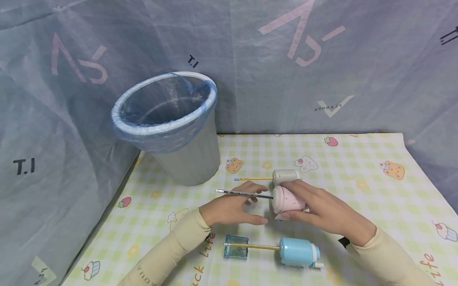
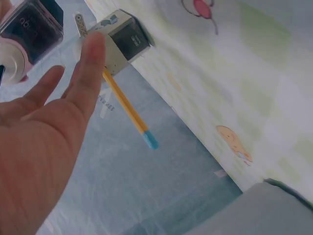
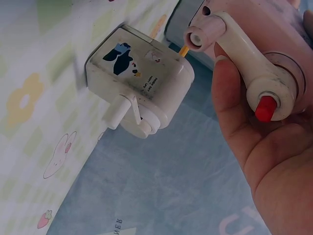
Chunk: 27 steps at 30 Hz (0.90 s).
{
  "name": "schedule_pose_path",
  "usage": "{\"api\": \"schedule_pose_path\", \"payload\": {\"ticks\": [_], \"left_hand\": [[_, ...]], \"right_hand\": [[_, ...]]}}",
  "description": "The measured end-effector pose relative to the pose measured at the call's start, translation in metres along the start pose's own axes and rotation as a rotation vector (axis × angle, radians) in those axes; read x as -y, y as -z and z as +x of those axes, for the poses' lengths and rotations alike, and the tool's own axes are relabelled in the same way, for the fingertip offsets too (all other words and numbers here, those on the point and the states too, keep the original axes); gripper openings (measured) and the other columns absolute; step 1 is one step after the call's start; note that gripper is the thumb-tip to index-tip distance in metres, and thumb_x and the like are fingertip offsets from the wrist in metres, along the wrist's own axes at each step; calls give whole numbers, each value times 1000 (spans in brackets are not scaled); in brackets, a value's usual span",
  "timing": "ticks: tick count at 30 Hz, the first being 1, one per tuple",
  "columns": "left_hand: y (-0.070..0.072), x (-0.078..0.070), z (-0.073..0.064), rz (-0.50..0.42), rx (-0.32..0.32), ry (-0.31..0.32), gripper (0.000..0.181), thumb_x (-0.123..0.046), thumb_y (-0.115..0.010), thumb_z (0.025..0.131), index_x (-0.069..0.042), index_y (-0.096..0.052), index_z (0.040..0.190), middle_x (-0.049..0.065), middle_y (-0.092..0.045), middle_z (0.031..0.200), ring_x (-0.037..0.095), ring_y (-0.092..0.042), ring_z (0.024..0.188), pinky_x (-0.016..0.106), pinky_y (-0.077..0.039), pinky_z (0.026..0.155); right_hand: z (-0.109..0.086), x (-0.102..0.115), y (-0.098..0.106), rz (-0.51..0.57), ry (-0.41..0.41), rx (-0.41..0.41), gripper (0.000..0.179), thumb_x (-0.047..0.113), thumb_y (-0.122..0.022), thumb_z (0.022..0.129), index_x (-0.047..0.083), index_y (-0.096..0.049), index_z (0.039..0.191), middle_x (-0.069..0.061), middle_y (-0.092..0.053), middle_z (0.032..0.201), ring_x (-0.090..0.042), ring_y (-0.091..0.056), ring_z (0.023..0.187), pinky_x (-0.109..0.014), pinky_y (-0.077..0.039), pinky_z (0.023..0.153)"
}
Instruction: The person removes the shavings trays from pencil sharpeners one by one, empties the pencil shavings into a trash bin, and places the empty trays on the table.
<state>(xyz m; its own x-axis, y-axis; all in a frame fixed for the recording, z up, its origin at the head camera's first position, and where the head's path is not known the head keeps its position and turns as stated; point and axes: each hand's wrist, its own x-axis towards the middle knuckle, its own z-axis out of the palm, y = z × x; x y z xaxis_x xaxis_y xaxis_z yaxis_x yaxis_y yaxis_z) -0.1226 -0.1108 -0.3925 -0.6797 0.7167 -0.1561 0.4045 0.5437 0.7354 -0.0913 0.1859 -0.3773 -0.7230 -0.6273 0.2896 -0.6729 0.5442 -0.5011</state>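
My right hand [image 1: 318,204] grips a pink crank pencil sharpener [image 1: 288,200] and holds it tilted on its side. A black pencil [image 1: 247,194] sticks out of its front toward the left. The crank with its red tip [image 3: 265,108] shows in the right wrist view. Beside the black pencil is my left hand [image 1: 232,206], fingers spread and holding nothing, with the pencil passing over it in the head view. Just behind the hands is a white sharpener [image 3: 146,73] with a yellow pencil [image 2: 124,105] in it.
A light blue sharpener [image 1: 296,251] with a pencil [image 1: 262,247] in it lies in front. The pencil overlaps a clear teal shavings drawer [image 1: 236,254]. At the back left stands a grey bin [image 1: 193,159] lined with a blue bag. Grey cloth [image 1: 250,79] encloses the checked tabletop.
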Motion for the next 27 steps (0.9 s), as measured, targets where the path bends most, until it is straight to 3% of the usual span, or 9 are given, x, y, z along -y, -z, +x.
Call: {"api": "schedule_pose_path", "payload": {"ticks": [7, 12, 18, 22, 27], "left_hand": [[-5, -4, 8, 10, 30, -4, 77, -59, -76, 96, -27, -44, 158, -7, -44, 155, 10, -60, 126, 25, -53, 100], [-8, -7, 14, -19, 15, -3, 79, -58, -78, 94, -21, -44, 156, -5, -52, 150, 5, -61, 119, 23, -54, 95], [-10, -9, 19, -97, -19, -54, 69, -50, -84, 93, -23, -49, 147, -9, -58, 135, 5, -63, 112, 27, -56, 96], [-11, -10, 20, -101, -48, -78, 64, -47, -86, 92, -24, -51, 141, -11, -60, 128, 3, -63, 108, 30, -58, 95], [-11, -9, 19, -91, -73, -128, 61, -42, -86, 92, -21, -51, 138, -9, -58, 128, 2, -61, 109, 25, -57, 94]], "right_hand": [[2, 2, -1, -9, 5, 5, 63, 39, -79, 99, 13, -55, 151, 4, -63, 138, -1, -61, 100, -31, -58, 81], [3, 3, -2, 7, 16, 5, 62, 38, -79, 99, 13, -55, 150, 4, -63, 137, -1, -61, 98, -30, -57, 80], [5, 4, -2, -5, 46, -4, 63, 36, -79, 99, 11, -54, 151, 4, -62, 140, -3, -62, 107, -33, -59, 85], [6, 5, -3, -7, 51, -7, 63, 36, -80, 99, 12, -54, 151, 5, -62, 139, -3, -61, 105, -33, -58, 84], [6, 6, -3, -16, 57, -9, 65, 36, -80, 98, 12, -54, 152, 5, -62, 141, -3, -61, 105, -32, -59, 85]]}}
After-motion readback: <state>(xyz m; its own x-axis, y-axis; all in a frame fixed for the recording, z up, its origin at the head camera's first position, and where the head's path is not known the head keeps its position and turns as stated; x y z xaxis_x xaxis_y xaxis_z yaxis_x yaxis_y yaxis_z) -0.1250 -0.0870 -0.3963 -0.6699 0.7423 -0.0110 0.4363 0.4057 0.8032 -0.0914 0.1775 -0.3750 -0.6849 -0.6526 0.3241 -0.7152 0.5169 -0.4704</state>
